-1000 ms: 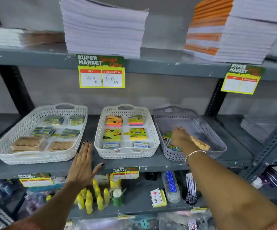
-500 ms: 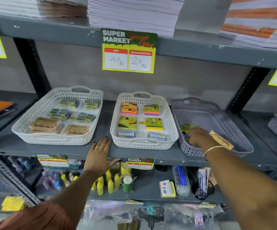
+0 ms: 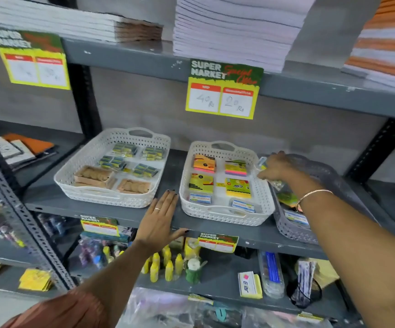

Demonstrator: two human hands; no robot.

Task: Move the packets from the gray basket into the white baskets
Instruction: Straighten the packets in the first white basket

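While right hand (image 3: 277, 167) grips packet (image 3: 262, 164), left hand (image 3: 160, 221) flat on shelf (image 3: 111, 212)

Three perforated plastic baskets sat in a row on the grey metal shelf (image 3: 172, 217): left white basket (image 3: 85, 162), middle white basket (image 3: 261, 200), grey basket (image 3: 329, 176) rightmost. My left hand (image 3: 159, 221) lay flat on the shelf edge between the two white ones. My right hand (image 3: 276, 168) held a clear packet (image 3: 262, 163) over the middle basket's right rim.
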